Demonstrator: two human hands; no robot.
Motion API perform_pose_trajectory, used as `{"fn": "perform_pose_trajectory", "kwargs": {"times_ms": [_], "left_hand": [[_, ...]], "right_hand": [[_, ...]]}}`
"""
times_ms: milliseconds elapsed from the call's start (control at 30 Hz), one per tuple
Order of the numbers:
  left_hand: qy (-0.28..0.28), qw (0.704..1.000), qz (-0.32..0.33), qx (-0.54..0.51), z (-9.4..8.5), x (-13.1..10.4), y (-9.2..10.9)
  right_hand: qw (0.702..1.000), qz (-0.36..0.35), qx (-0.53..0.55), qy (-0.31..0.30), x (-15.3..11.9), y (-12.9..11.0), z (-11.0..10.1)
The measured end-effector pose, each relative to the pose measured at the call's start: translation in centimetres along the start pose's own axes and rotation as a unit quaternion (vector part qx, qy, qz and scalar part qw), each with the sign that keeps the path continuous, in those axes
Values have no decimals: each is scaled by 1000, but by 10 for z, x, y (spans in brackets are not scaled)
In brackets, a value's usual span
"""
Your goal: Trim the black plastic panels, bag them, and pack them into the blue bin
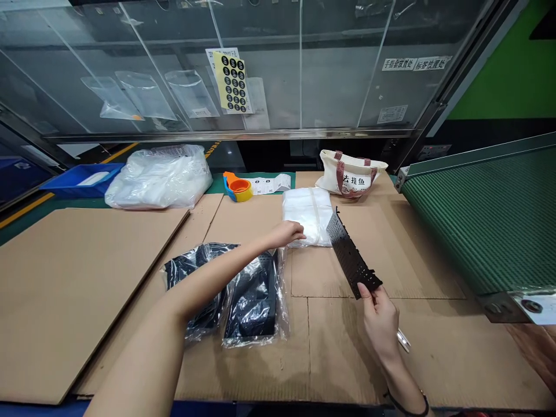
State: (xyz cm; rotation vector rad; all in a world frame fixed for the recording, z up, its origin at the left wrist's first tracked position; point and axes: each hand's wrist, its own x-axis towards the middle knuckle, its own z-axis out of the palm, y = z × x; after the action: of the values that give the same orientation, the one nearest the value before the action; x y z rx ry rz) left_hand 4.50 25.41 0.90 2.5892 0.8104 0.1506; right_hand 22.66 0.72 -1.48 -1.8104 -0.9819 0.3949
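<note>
The right hand (380,315) is holding a black panel (353,255) above the desk (339,365), its thumb and fingers pinching the lower end. The panel is slanting up and to the left, its row of small holes and jagged edges showing, and its upper end is reaching beside the stack of clear bags (308,211). A dark band (406,405) is circling the right wrist.

The left hand (287,233) is reaching across to the near left part of that stack. Its fingers are curling in close together; whether they are gripping a bag, the view is not showing. The left arm (191,295) is passing over two wrapped packs (252,298) of black pieces, which are lying side by side in shiny clear film.

Behind the stack, a tote (351,174) is sitting to the right, and a tape roll (238,188) is resting beside a label strip (271,184) to the left. Farther left, a bulky plastic bundle (160,176) is lying next to a blue tray (82,179). A silver tool (403,340) is lying partly hidden by the right hand, and a green belt (490,191) is running along the right side.
</note>
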Motion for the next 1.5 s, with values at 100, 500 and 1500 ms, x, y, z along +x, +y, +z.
{"fn": "perform_pose_trajectory", "kwargs": {"times_ms": [100,500,1500], "left_hand": [[4,998,-38,-46,5,9,-2],[100,939,-171,-281,3,24,-12],[89,987,-87,98,-30,-39,41]], "right_hand": [[1000,-11,21,-11,-5,4,-2],[995,-24,55,-84,-18,-2,12],[790,329,477,-201,-11,0,9]]}}
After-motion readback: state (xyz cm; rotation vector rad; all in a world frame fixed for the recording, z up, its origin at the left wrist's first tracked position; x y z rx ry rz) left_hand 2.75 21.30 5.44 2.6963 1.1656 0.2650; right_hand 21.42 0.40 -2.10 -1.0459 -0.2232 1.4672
